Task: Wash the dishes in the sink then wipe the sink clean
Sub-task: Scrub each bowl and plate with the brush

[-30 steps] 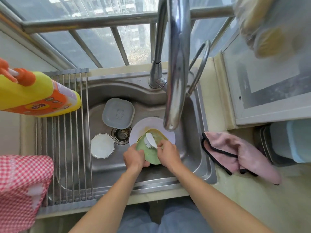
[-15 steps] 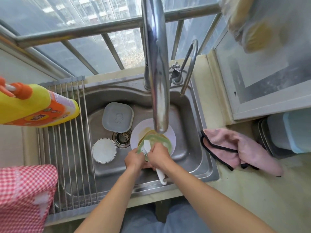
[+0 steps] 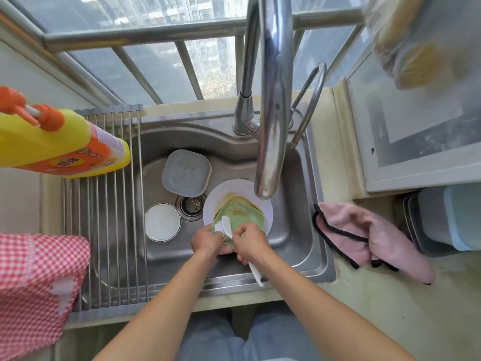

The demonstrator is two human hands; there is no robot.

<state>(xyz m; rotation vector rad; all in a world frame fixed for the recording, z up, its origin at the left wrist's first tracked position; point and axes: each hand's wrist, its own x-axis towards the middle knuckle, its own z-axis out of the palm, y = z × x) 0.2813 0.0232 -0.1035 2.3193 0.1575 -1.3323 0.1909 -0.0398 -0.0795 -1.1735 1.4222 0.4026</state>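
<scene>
Fingers of left hand [image 3: 207,241] grip green plate's [image 3: 240,213] near edge; right hand [image 3: 251,243] grips white brush [image 3: 227,226] on it, above white plate [image 3: 263,204]; sink [image 3: 296,230] floor right lies bare.

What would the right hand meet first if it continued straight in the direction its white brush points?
Probably only more of the green plate: the right hand already presses the white dish brush on it. Beyond lies the round white plate, though depth is unclear.
</scene>
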